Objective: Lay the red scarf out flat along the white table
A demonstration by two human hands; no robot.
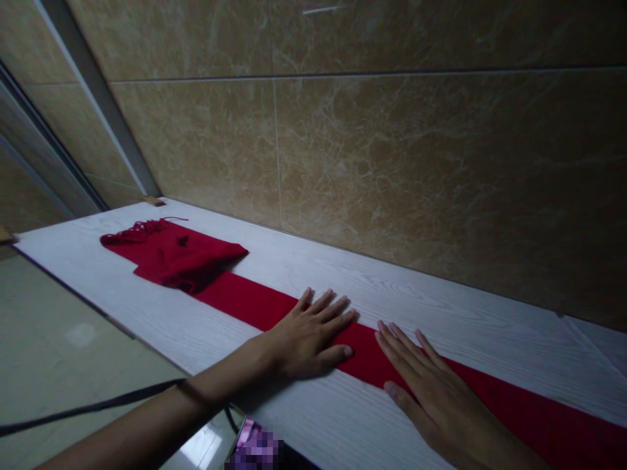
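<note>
A long red scarf (245,297) runs along a white wood-grain board (294,267), from the far left down to the lower right. Its far end is bunched in loose folds, with a tangled fringe at the tip. My left hand (313,333) lies flat across the middle of the scarf, fingers spread and pointing towards the wall. To its right, my right hand (416,378) also rests over the scarf, its fingers stretched out and the thumb apart. Between the two hands a smooth stretch of red cloth shows. Neither hand grips the cloth.
Brown marbled wall tiles (382,163) rise along the board's back edge. A grey metal post (102,85) stands at the far left. Below the left edge is a shiny tiled floor (63,346). A dark strap (98,408) and a blurred purple object (255,447) appear near my left forearm.
</note>
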